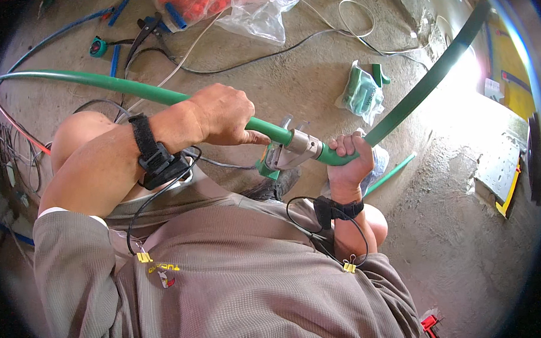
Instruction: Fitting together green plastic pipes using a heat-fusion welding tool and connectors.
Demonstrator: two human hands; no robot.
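A long green plastic pipe comes in from the far left and passes under my left hand. That hand is closed round it, the thumb lying along the pipe. Its end meets the metal head of a pipe welder, whose green body hangs below, partly hidden. On the other side of the metal head, my right hand is wrapped round a second green pipe. This one curves up to the far right. Whether a fitting sits inside my right fist cannot be made out.
Beyond my hands, a clear bag of green fittings lies on the rough concrete floor beside a loose green fitting. Cables, a tape measure, a pipe cutter and a bag of red pieces lie farther off. A thin green pipe rests at right.
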